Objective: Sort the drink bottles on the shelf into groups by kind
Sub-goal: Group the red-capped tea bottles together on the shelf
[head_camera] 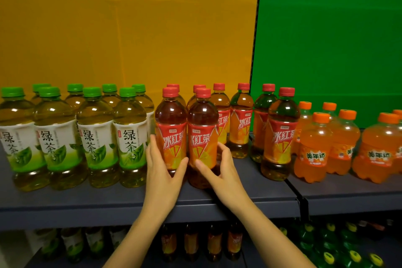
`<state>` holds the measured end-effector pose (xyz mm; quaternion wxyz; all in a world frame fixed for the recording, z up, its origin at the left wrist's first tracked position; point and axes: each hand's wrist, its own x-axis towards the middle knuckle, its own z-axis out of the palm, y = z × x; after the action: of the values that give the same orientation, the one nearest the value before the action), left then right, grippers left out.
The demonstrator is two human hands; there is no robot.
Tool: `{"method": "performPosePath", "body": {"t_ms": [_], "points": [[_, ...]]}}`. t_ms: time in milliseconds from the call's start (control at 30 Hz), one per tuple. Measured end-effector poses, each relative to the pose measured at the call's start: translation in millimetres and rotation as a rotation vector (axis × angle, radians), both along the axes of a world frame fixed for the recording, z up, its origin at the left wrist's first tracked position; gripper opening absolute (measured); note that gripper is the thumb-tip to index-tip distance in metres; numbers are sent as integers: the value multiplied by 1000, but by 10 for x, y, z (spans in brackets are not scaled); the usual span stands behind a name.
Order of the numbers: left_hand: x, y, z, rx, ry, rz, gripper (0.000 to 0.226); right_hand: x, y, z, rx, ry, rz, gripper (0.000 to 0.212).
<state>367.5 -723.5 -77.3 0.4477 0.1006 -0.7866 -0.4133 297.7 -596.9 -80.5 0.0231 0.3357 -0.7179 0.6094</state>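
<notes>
Several green-capped green tea bottles (56, 135) stand grouped at the shelf's left. Red-capped iced tea bottles fill the middle, and orange soda bottles (315, 150) stand at the right. My left hand (162, 167) wraps the lower part of a front iced tea bottle (170, 124). My right hand (221, 165) grips the iced tea bottle (202, 130) right beside it. The two bottles stand upright and touch each other. Another iced tea bottle (280, 135) stands apart to the right, near the sodas.
The dark grey shelf (108, 200) has a front edge close to my wrists and a seam with a bracket (302, 202) at the right. A lower shelf holds more bottles (202, 243). Yellow and green backdrops rise behind.
</notes>
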Motion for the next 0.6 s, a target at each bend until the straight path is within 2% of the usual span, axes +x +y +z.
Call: {"method": "performPosePath", "body": {"t_ms": [133, 200, 267, 333, 400, 500, 600], "points": [[122, 320, -25, -175, 264, 77, 53, -91, 228, 33, -42, 5, -51, 54], [106, 502, -33, -224, 237, -23, 37, -204, 354, 56, -62, 26, -118, 41], [33, 707, -22, -247, 118, -181, 31, -310, 461, 77, -62, 28, -157, 41], [-120, 878, -3, -214, -4, -322, 37, -391, 527, 101, -37, 24, -167, 45], [-353, 963, 29, -125, -75, -379, 46, -456, 542, 131, -10, 21, -161, 48], [-697, 965, 129, 13, -168, -351, 63, -535, 499, 186, 30, 20, -150, 52], [-906, 911, 165, 32, -256, -270, 76, -608, 425, 216, 41, -4, -159, 55]]}}
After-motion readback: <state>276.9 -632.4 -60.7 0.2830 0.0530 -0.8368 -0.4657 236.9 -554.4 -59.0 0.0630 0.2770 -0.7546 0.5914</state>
